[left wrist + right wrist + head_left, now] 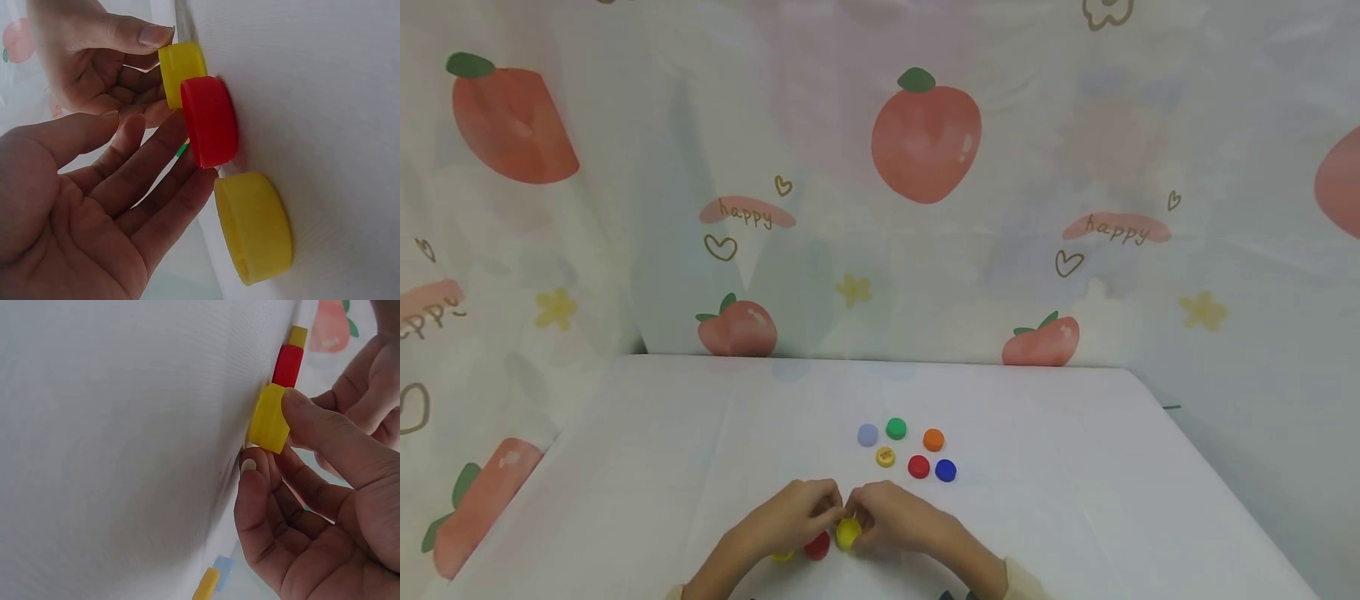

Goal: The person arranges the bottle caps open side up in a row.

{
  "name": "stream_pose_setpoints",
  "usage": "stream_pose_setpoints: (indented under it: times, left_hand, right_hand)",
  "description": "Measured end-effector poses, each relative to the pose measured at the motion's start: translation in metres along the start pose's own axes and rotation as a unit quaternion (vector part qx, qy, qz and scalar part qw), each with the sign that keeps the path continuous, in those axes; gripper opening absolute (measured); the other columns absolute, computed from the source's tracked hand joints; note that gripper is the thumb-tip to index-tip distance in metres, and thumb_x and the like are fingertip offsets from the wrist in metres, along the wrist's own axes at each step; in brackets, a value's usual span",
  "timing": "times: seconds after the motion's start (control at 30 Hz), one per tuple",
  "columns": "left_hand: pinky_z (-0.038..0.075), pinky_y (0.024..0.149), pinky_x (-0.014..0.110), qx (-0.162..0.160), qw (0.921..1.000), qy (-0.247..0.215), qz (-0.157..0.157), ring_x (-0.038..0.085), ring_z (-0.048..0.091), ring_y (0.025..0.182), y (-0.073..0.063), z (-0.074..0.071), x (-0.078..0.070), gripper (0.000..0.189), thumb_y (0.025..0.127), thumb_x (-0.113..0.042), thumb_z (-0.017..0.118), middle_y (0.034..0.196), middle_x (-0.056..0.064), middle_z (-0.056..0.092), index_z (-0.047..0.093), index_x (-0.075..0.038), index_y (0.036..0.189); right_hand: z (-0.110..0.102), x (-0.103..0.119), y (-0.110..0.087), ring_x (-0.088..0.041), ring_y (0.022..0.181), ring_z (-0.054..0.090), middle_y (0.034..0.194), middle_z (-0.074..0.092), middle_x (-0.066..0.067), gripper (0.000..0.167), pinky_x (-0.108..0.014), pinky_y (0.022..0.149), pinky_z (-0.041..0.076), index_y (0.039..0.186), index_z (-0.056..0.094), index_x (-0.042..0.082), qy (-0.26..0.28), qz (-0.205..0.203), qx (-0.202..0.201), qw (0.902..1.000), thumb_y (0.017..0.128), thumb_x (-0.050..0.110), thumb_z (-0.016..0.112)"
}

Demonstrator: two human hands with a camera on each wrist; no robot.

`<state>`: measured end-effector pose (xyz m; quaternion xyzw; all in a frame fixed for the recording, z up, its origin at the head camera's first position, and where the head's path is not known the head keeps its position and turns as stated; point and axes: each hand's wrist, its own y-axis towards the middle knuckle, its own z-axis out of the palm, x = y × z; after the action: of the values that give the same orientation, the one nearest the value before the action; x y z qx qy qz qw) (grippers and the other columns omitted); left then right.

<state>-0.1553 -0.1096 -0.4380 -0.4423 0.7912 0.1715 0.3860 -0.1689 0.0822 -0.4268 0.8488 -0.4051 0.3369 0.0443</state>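
Note:
My right hand [897, 518] pinches the rim of a yellow bottle cap [848, 535], thumb on one side and fingers on the other. That cap lies hollow side up at the front middle of the table. To its left come a red bottle cap [212, 122] and a second yellow bottle cap [256, 228], forming a row. My left hand [801, 512] is over the row, partly covering these two in the head view. Its fingers [150, 165] are loosely extended behind the red cap, thumb apart, with nothing gripped.
Farther back on the white table [1075, 475] is a loose group of caps: light blue [868, 435], green [897, 428], orange [933, 440], small yellow [886, 457], red [919, 467] and dark blue [946, 471]. A printed curtain [820, 125] hangs behind the table.

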Motion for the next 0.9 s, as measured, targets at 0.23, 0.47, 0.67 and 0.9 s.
stream_pose_setpoints:
  times: [0.23,0.47,0.67,0.9]
  left_hand:
    - [0.047,0.062,0.021,0.001,1.0,0.008,0.001,0.003,0.054,0.065,0.0,0.001,-0.001,0.011,0.093,-0.021,0.061,0.075,-0.01,0.06,0.06,-0.012,0.087]
    - [0.048,0.064,0.022,0.009,0.9998,0.009,-0.012,0.004,0.056,0.069,0.001,-0.002,-0.003,0.01,0.093,-0.022,0.061,0.08,-0.008,0.061,0.061,-0.012,0.092]
    - [0.05,0.068,0.026,-0.02,0.999,0.033,-0.021,0.008,0.057,0.076,0.004,-0.015,-0.004,0.019,0.09,-0.024,0.065,0.086,-0.007,0.062,0.06,-0.011,0.103]
    - [0.053,0.075,0.034,-0.088,0.9944,0.051,-0.03,0.022,0.06,0.092,0.016,-0.033,-0.014,0.052,0.084,-0.027,0.072,0.103,0.008,0.063,0.05,-0.006,0.126]
  right_hand:
    - [0.001,0.001,0.001,-0.002,0.066,0.052,0.074,0.056,0.011,0.024,-0.015,0.064,0.046,0.098,0.065,0.01,-0.001,0.004,0.0,1.0,0.078,0.011,0.078]
    - [0.0,-0.001,0.0,-0.001,0.068,0.053,0.076,0.057,0.011,0.027,-0.015,0.065,0.047,0.102,0.065,0.01,-0.001,0.007,0.003,1.0,0.078,0.013,0.078]
    - [-0.014,-0.006,-0.004,-0.002,0.072,0.054,0.081,0.059,0.01,0.03,-0.016,0.066,0.047,0.104,0.066,0.01,0.003,0.017,-0.019,0.9997,0.079,0.021,0.077]
    - [-0.043,-0.017,-0.002,-0.007,0.073,0.055,0.084,0.06,0.004,0.03,-0.018,0.062,0.049,0.105,0.064,0.004,-0.013,-0.012,-0.094,0.9954,0.082,0.021,0.074]
